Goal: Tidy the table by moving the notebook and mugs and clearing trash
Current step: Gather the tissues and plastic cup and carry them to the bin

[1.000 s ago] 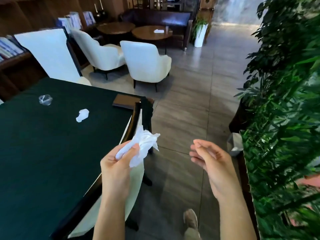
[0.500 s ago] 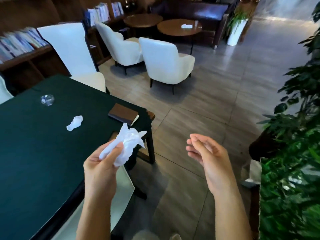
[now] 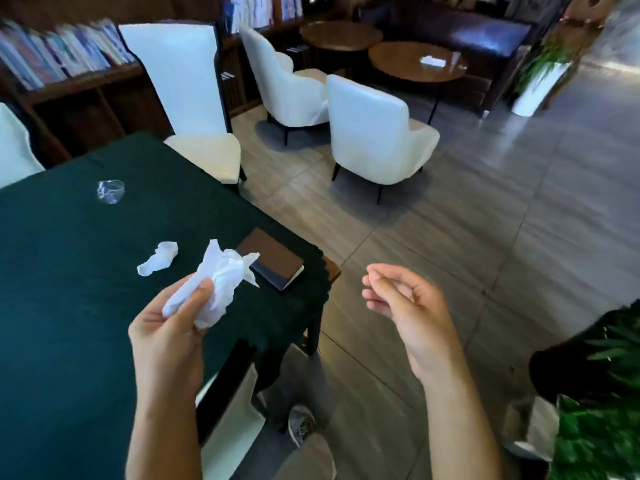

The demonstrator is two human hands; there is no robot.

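Note:
My left hand (image 3: pixel 169 327) grips a crumpled white tissue (image 3: pixel 216 282) above the near right part of the dark green table (image 3: pixel 69 306). A brown notebook (image 3: pixel 273 259) lies flat at the table's right corner, just behind the held tissue. A second crumpled white tissue (image 3: pixel 157 259) lies on the cloth to the notebook's left. A crumpled clear plastic wrapper (image 3: pixel 110 191) sits farther back on the table. My right hand (image 3: pixel 401 303) hovers over the floor to the right of the table, fingers loosely curled, holding nothing. No mugs are in view.
A white chair (image 3: pixel 194 109) stands at the table's far side and another is tucked under the near edge (image 3: pixel 235 420). Two white armchairs (image 3: pixel 374 136) and round wooden tables (image 3: pixel 415 62) stand beyond. A bin with a white liner (image 3: pixel 533 427) sits by green plants (image 3: pixel 602 417) at lower right.
The view has swung left and down toward the table; the notebook and tissues now sit closer to centre. My left hand has kept the tissue. The plants have slid to the right edge.

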